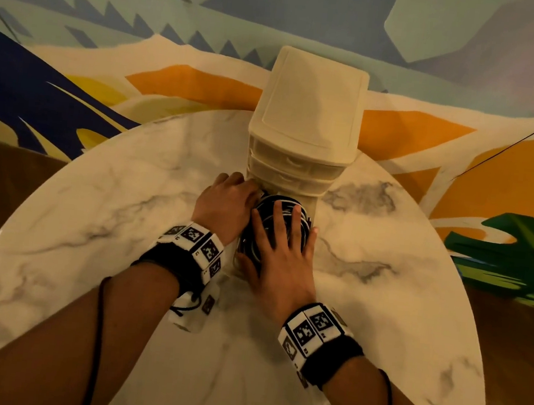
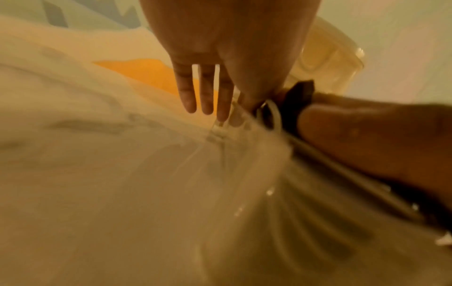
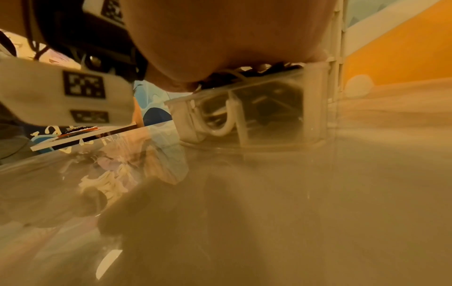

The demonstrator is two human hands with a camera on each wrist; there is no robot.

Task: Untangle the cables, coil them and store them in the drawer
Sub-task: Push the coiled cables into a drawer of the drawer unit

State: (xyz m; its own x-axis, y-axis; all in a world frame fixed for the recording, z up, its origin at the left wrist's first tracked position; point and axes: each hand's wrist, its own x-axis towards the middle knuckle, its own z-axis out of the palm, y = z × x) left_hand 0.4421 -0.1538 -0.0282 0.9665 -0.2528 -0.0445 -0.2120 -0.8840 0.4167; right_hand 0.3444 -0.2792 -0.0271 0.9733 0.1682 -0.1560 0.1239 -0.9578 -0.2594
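The cables (image 1: 276, 226) are a dark coiled bundle with pale strands running through it, packed into the pulled-out bottom drawer (image 3: 247, 116) of a cream drawer unit (image 1: 308, 107) that stands on the marbled tabletop (image 1: 381, 296). The right hand (image 1: 278, 256) lies flat on top of the bundle, fingers straight and spread, pressing down. The left hand (image 1: 226, 203) sits just beside it at the drawer's left edge; the left wrist view shows 3 of its fingers (image 2: 206, 91) straight and pointing down along the drawer's outer wall, with the thumb side against the cables (image 2: 297, 100).

The head view hides the drawer almost wholly under the 2 hands. The right wrist view, low on the tabletop, looks through the drawer's translucent wall and shows a white cable (image 3: 225, 125) looping down inside, with dark coils heaped above the rim under the palm (image 3: 220, 38).

The left thumb's tip is hidden, and whether it pinches anything cannot be told. Both wrist views are blurred in the lower half.
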